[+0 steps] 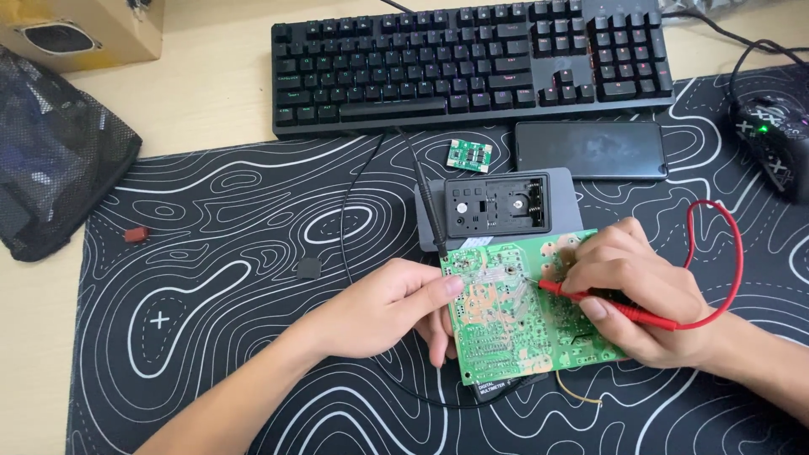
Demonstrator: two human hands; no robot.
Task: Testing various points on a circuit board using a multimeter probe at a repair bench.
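A green circuit board (506,324) lies solder side up on the black patterned desk mat, resting over a multimeter whose lower edge shows beneath it. My left hand (383,307) grips the board's left edge, and a black probe (428,206) slants down to the board's top left corner beside it. My right hand (636,291) holds a red probe (590,297) like a pen, its tip touching the board near the middle. The red lead (729,253) loops up and around my right hand.
A grey box with an open black compartment (497,205) sits just behind the board. A small green module (468,155), a dark phone (590,150), a black keyboard (472,59), a mouse (775,135), a mesh pouch (50,160) and two small caps (135,233) lie around.
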